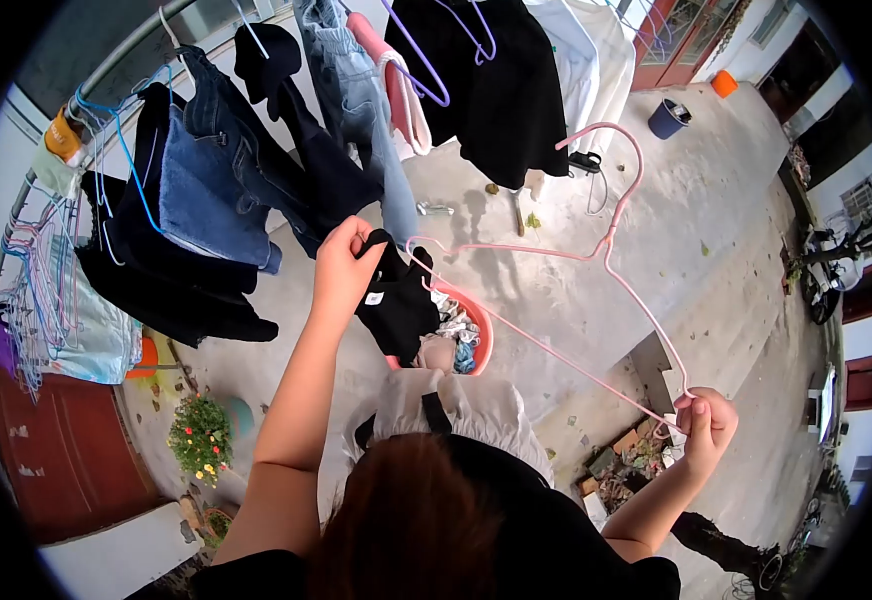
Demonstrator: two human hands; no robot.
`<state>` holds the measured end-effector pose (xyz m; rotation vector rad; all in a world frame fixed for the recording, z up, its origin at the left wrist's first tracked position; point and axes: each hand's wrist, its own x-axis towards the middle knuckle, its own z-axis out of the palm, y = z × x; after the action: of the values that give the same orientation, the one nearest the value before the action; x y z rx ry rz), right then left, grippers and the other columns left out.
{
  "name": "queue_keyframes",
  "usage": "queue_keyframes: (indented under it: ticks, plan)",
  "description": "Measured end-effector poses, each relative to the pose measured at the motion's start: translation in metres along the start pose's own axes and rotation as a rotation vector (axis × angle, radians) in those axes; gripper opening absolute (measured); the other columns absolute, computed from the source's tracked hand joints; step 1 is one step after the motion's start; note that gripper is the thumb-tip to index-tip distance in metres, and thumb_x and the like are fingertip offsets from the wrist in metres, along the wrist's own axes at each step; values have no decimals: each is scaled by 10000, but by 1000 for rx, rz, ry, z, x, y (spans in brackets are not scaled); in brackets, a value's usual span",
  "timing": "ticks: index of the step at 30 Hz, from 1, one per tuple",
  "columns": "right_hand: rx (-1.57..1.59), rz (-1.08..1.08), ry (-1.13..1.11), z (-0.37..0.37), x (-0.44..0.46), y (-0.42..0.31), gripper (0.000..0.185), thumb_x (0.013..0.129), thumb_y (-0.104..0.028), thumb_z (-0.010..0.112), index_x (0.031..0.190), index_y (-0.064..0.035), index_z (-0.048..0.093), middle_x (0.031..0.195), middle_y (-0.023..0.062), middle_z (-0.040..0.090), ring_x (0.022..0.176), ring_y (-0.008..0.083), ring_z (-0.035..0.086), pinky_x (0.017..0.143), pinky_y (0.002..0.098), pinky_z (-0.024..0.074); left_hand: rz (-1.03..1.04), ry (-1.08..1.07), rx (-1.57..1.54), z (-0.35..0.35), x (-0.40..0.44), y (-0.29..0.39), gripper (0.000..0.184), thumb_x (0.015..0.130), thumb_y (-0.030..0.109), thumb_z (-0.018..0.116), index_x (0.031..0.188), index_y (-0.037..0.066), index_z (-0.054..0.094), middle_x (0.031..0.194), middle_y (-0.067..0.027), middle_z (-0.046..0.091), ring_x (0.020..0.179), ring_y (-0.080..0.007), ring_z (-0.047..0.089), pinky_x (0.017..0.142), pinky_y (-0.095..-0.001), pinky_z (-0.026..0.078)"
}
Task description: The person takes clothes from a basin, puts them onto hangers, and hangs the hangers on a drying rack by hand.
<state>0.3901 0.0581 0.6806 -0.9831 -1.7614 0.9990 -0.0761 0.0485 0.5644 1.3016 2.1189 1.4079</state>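
In the head view my left hand [341, 262] pinches the strap of a black sleeveless top [396, 305], which hangs down in front of me. My right hand [706, 425] is closed on one end of a pink clothes hanger [546, 250]. The hanger's hook points up and away, and its other end reaches the top's straps; I cannot tell whether it is inside one. Partly hidden behind the top, a pink basin [481, 335] on the ground holds several crumpled clothes [456, 330].
A metal rail [121, 55] carries hanging jeans [341, 90], a black garment [486, 90] and white shirts [596, 50]. Bare hangers [41, 290] cluster at the left. A flowering plant [199, 435] stands lower left, a dark bucket [668, 120] at the back right, and rubble [626, 465] lower right.
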Motion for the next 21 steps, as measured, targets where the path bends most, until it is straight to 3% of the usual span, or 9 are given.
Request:
queue_keyframes:
  ticks: [4,8,12,17,20,21]
  plan:
    - [-31,46,26,28,-10,-2,249,900,-133,533,773,61,620,500,-17,442,417,44,338,407,210,240,-49,-119,-365,10,14,7,120,777,-5,648,832,7,542,632,35,453,564,-38,402,519,-204,338]
    - [-80,15,90,38,-18,-2,219,879,-127,546,764,35,638,484,-24,412,427,49,362,422,205,274,-89,-104,-431,3,25,22,86,809,-33,619,871,-5,566,748,33,526,689,-29,482,622,-166,390]
    - [-170,2,85,34,-24,-6,185,856,-115,561,762,20,646,516,24,497,429,86,411,438,217,326,-74,-153,-365,0,31,36,96,820,17,624,903,17,576,793,44,523,758,-27,495,680,-161,381]
    - [-202,-28,61,43,-26,-6,106,828,-39,578,759,7,643,565,72,549,444,139,484,453,243,383,-94,-187,-352,10,31,52,111,786,-9,654,892,-37,637,870,-2,608,602,-5,450,551,-161,369]
    - [-231,-163,54,57,-21,1,86,828,-35,581,776,-4,642,569,80,552,441,174,505,450,264,400,173,-209,-205,17,29,64,124,760,-17,670,865,-72,634,885,-14,615,573,2,390,524,-162,341]
    - [-276,-188,31,61,-22,5,64,830,-52,599,798,-19,643,572,86,558,450,205,525,447,285,412,176,-208,-185,20,24,76,140,739,-23,683,851,-89,633,902,-28,624,554,-9,350,519,-168,329]
